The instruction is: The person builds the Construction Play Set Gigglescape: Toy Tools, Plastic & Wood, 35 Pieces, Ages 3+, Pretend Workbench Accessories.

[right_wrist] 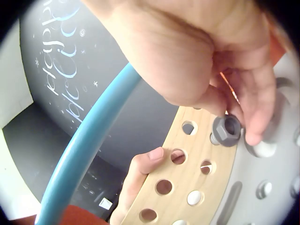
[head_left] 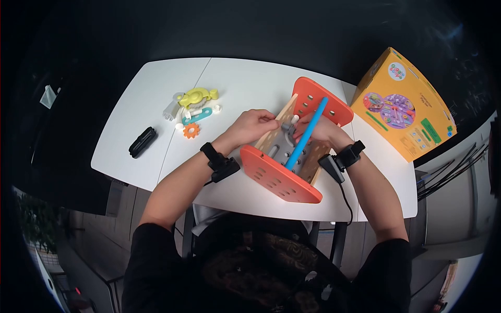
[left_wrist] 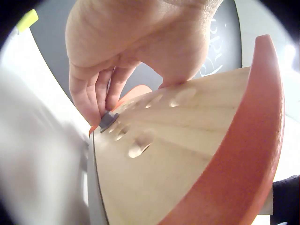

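Observation:
An orange-ended toolbox (head_left: 282,180) with wooden sides and a blue bar handle (head_left: 308,133) stands on the table. On the outer face of its wooden side (left_wrist: 187,126), the left hand (head_left: 253,127) (left_wrist: 136,42) has its fingertips on a grey bolt head (left_wrist: 108,120); its thumb lies at the panel's top edge. Inside the box, under the handle, the right hand (head_left: 315,129) (right_wrist: 201,61) holds its fingertips at a grey hex nut (right_wrist: 227,131) against the wooden panel (right_wrist: 187,164). The left thumb (right_wrist: 150,161) shows past that panel. A screw thread shows beside the nut.
A yellow-green toy tool (head_left: 197,96), a teal strip (head_left: 197,116), an orange gear (head_left: 191,130) and white pieces lie to the left. Nearer the left edge is a black case (head_left: 142,142). A yellow box (head_left: 404,107) stands at the right of the white table (head_left: 125,115).

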